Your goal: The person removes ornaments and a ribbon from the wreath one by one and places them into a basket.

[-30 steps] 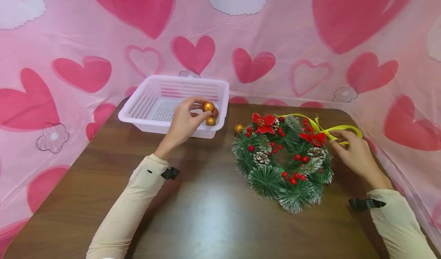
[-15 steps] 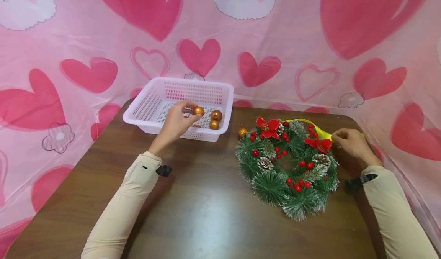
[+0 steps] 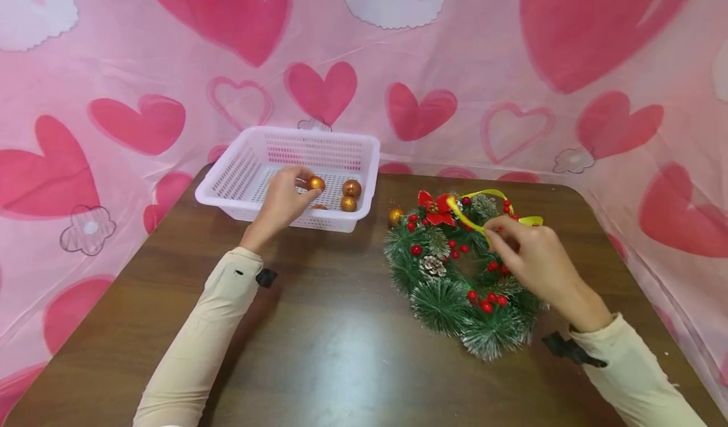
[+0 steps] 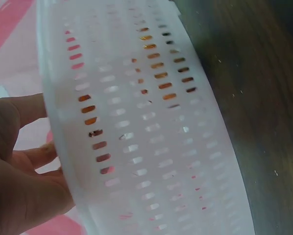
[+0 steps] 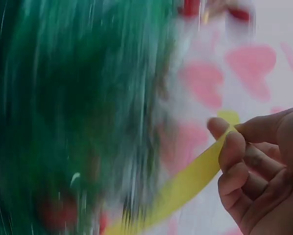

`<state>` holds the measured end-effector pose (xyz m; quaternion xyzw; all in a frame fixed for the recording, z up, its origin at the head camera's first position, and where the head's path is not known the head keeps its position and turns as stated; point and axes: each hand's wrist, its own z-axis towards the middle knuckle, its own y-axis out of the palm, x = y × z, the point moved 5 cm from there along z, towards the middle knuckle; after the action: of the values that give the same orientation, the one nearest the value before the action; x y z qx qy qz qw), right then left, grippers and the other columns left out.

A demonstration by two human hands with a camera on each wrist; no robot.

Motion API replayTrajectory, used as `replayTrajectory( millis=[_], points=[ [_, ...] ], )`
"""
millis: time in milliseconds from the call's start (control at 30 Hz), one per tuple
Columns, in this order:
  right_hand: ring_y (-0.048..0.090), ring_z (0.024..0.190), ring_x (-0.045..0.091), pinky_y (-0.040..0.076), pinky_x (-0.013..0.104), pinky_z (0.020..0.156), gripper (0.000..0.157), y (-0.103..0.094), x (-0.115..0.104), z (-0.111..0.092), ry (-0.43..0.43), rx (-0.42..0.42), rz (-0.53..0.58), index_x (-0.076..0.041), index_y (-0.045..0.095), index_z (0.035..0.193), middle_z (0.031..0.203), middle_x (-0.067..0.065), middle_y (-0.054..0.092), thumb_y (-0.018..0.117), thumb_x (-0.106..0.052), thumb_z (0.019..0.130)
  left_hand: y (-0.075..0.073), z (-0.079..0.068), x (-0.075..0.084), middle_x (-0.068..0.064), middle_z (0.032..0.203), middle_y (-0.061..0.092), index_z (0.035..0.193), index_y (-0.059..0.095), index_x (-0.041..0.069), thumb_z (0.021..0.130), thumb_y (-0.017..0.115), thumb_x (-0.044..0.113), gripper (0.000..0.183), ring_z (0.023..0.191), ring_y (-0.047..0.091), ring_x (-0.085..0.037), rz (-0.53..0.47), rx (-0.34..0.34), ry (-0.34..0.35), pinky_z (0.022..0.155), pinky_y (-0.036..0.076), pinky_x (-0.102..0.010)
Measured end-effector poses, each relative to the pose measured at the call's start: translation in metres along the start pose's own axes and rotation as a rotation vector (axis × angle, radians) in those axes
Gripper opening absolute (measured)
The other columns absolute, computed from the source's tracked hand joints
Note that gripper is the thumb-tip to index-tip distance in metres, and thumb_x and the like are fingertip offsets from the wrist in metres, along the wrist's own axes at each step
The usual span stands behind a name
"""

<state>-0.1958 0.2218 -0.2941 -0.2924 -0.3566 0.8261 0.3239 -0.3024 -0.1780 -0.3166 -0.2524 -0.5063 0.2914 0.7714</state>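
Observation:
My left hand [image 3: 286, 198] pinches a shiny gold ball ornament [image 3: 315, 184] over the white plastic basket [image 3: 216, 198]. Inside the basket lie a copper ball [image 3: 352, 188] and a glittery gold ball [image 3: 349, 203]; another ball's top barely shows behind the front rim. In the left wrist view the basket wall [image 4: 132, 127] hides the held ball's lower part. My right hand [image 3: 534, 259] pinches a yellow ribbon [image 5: 185, 186] above the green wreath [image 3: 443, 304], which carries red berries, a pine cone [image 3: 432, 266] and a red flower [image 3: 436, 208]. That hand covers the wreath's right side.
A glittery gold ball [image 3: 395, 216] sits on the table between basket and wreath, against the wreath's left edge. The brown wooden table [image 3: 318, 351] ends at a pink heart-patterned cloth [image 3: 421, 54] behind and at the sides.
My left hand has shifted left inside the basket with the gold ball, away from the other balls. The right hand has drawn the yellow ribbon leftward from the right edge over the wreath.

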Motion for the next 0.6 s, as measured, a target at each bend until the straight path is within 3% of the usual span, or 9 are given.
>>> replayTrajectory(
  millis=[100,167,300,400,600],
  points=[
    [0.025,0.043,-0.004,0.028,0.021,0.04,0.015,0.021,-0.027,-0.006,-0.057,-0.095,-0.022,-0.01,0.071,0.099,0.056,-0.015,0.047,0.075,-0.005,0.086,0.003,0.001,-0.003,-0.023,0.106,0.065,0.105,0.065,-0.007,0.086,0.075,0.009,0.027,0.102,0.063,-0.038,0.05,-0.017,-0.003,0.091,0.048,-0.049],
    [0.023,0.042,-0.004,0.026,0.02,0.038,0.013,0.036,-0.038,-0.009,-0.07,-0.167,-0.039,-0.01,0.071,0.101,0.056,-0.015,0.049,0.075,-0.01,0.088,0.005,0.002,-0.005,-0.023,0.104,0.065,0.103,0.066,-0.008,0.085,0.074,0.009,0.026,0.101,0.062,-0.038,0.075,-0.022,-0.003,0.09,0.048,-0.049],
    [0.03,0.044,-0.002,0.027,0.019,0.038,0.018,0.053,-0.045,-0.013,-0.061,-0.257,-0.083,-0.009,0.074,0.104,0.073,-0.004,0.069,0.073,-0.021,0.091,0.008,0.005,-0.007,-0.023,0.099,0.067,0.1,0.068,-0.008,0.085,0.074,0.011,0.025,0.097,0.061,-0.037,0.128,-0.039,0.003,0.087,0.048,-0.048],
    [0.043,0.048,0.0,0.034,0.019,0.04,0.021,0.051,-0.045,-0.016,-0.055,-0.222,-0.086,-0.008,0.075,0.104,0.091,0.003,0.074,0.075,-0.023,0.09,0.011,0.008,-0.008,-0.023,0.1,0.067,0.101,0.068,-0.008,0.085,0.074,0.013,0.026,0.096,0.06,-0.037,0.17,-0.076,-0.009,0.086,0.048,-0.048],
    [0.051,0.053,0.002,0.039,0.02,0.044,0.017,0.035,-0.037,-0.021,-0.081,-0.116,-0.08,-0.009,0.075,0.1,0.094,0.001,0.07,0.078,-0.016,0.085,0.011,0.015,-0.012,-0.024,0.1,0.067,0.102,0.067,-0.008,0.086,0.07,0.014,0.028,0.093,0.061,-0.036,0.233,-0.162,-0.054,0.083,0.05,-0.049]
  ],
)
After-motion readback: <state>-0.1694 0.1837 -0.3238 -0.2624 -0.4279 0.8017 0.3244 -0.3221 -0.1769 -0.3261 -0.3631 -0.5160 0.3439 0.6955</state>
